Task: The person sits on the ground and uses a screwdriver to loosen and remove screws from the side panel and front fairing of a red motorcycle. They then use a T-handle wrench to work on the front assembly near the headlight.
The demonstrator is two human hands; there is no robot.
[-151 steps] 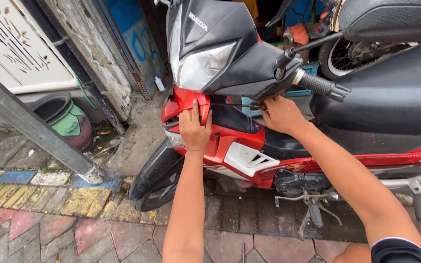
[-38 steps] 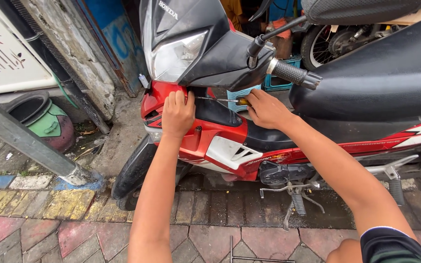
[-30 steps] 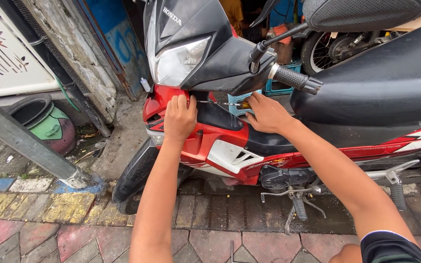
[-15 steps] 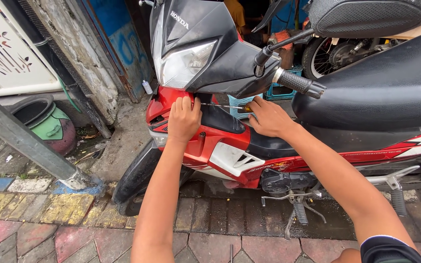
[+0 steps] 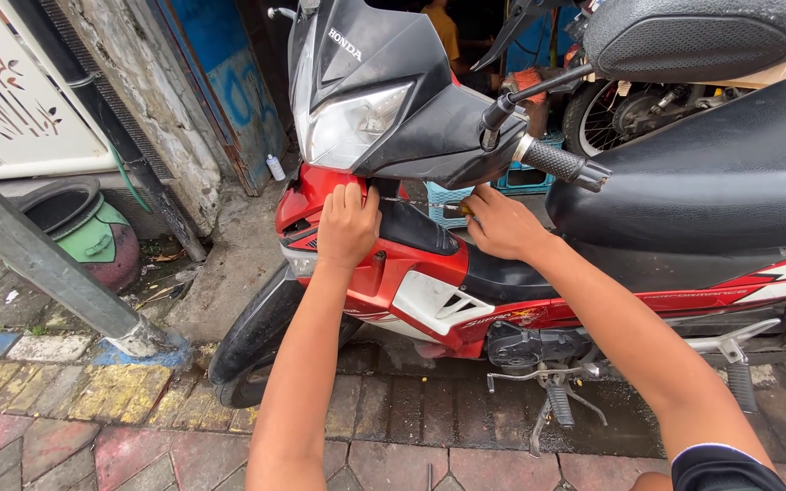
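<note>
A: Screwdriver — where is it?
B: In the right hand, under the black front cowl of the red motorbike. Its thin shaft runs level toward the left, across the black inner panel, and its tip ends near the left hand.
A: How do the fingers sit?
B: The right hand's fingers are curled shut around the handle, of which only a bit of orange shows. The left hand's fingers are bent and pressed on the red leg shield, gripping its upper edge; it holds nothing loose.
A: And around the bike?
B: It stands on wet brick paving. A grey slanted post and a green and maroon pot are off to the left, well apart from both hands. Another motorbike's black seat shows behind the handlebar grip.
</note>
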